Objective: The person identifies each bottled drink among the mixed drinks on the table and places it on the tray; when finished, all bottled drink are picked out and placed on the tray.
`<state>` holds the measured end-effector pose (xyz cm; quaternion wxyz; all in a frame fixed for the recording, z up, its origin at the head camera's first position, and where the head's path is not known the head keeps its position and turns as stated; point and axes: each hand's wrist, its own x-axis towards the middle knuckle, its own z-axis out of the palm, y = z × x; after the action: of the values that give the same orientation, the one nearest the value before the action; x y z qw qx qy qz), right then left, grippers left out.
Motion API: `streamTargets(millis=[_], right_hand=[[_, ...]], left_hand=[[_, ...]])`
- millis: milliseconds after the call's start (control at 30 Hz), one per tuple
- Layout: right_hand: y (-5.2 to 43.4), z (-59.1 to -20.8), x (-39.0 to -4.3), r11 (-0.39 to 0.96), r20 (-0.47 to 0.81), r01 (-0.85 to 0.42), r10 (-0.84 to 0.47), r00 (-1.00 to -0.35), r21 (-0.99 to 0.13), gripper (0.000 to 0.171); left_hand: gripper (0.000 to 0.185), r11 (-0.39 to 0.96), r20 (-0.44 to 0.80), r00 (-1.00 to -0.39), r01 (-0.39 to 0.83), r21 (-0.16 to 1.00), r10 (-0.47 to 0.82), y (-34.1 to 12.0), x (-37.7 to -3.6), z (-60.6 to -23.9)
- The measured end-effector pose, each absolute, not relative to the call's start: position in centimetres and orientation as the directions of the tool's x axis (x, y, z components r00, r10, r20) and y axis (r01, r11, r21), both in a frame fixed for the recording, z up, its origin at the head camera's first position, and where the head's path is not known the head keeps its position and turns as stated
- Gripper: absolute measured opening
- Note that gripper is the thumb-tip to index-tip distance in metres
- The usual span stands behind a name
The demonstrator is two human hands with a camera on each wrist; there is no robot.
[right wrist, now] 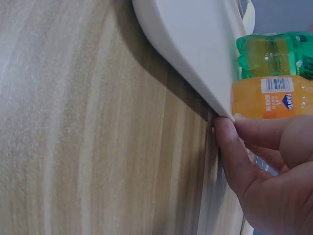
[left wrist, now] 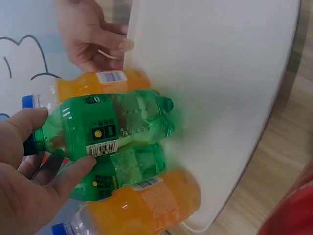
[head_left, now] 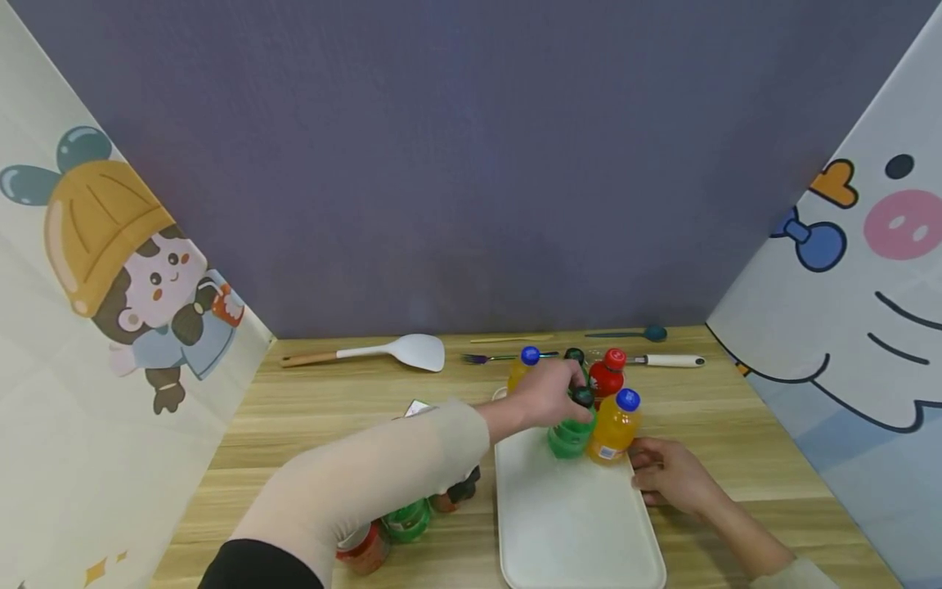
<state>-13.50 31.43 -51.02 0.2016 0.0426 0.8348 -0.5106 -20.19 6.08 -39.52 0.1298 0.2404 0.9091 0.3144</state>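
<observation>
Now the right hand [head_left: 673,476] pinches the smooth white tray's [head_left: 574,523] right rim on the wood-grain counter [head_left: 331,425]; the left hand [head_left: 548,393] grips a ribbed green bottle [head_left: 570,433] at the tray's far end, among orange ones.

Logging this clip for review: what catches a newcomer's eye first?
A cluster of small plastic drink bottles, orange, green and red, stands at the far end of the white rectangular plastic tray. The left hand grips the green plastic bottle with the dark cap, while the right hand holds the tray's right rim.
</observation>
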Motion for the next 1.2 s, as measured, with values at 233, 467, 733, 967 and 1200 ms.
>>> streamTargets(millis=[233, 467, 733, 967, 1200], right_hand=[[31.6, -51.3, -13.7, 0.475, -0.377, 0.273, -0.138, -0.916, -0.837, 0.06], [31.7, -51.1, -13.8, 0.473, -0.381, 0.276, -0.141, -0.914, -0.837, 0.061], [31.6, -51.2, -13.7, 0.477, -0.385, 0.281, -0.135, -0.913, -0.833, 0.062], [31.5, -51.4, -13.7, 0.494, -0.397, 0.3, -0.102, -0.912, -0.816, 0.063], [31.5, -51.5, -13.7, 0.48, -0.395, 0.301, -0.106, -0.912, -0.824, 0.063]], left_hand=[[0.035, 0.698, -0.087, -0.853, 0.358, 0.619, 0.515, 6.2, -20.0, -40.0], [0.039, 0.684, -0.105, -0.827, 0.377, 0.625, 0.552, 5.7, -20.0, -39.8], [0.049, 0.606, -0.145, -0.738, 0.406, 0.684, 0.659, 4.5, -20.6, -39.8], [0.062, 0.574, -0.195, -0.668, 0.41, 0.709, 0.718, 3.4, -20.8, -39.2], [0.065, 0.529, -0.196, -0.652, 0.364, 0.766, 0.732, 2.3, -20.7, -38.6]])
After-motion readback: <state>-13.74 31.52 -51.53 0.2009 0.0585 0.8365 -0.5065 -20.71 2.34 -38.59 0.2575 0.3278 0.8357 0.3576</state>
